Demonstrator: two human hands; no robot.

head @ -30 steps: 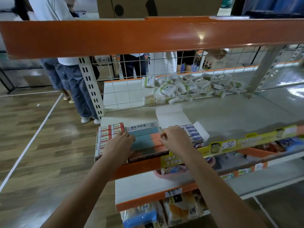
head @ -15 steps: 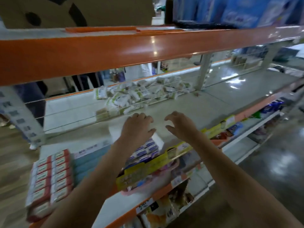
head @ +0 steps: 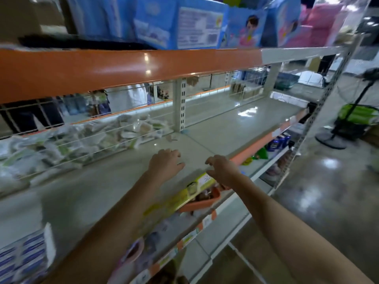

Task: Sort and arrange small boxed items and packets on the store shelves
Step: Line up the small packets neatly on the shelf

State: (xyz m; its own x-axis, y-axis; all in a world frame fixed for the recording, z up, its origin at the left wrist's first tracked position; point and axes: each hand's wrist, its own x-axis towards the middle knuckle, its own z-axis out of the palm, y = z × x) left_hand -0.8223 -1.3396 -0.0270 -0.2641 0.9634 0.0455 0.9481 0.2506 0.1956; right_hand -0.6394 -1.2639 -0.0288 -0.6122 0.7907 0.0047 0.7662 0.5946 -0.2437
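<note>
My left hand (head: 165, 163) hovers over the grey middle shelf (head: 215, 124), fingers loosely curled, holding nothing. To its right, my right hand (head: 222, 171) reaches over the shelf's front edge, fingers spread and relaxed, also holding nothing. A tray of small blue-and-white boxes (head: 22, 257) sits blurred at the bottom left corner. Behind the wire divider lies a heap of green-and-white packets (head: 86, 138). The picture is smeared by motion.
An orange shelf beam (head: 123, 68) crosses above, carrying blue and pink packages (head: 180, 23). Yellow price labels (head: 184, 193) line the shelf's front edge. Lower shelves hold an orange tray (head: 201, 203) and assorted goods. People's legs show behind the rack; a fan stand (head: 336, 136) stands right.
The view has swung right along the shelf. Both hands left the trays of small boxes and moved right over bare shelf; the boxes have slid to the bottom left corner.
</note>
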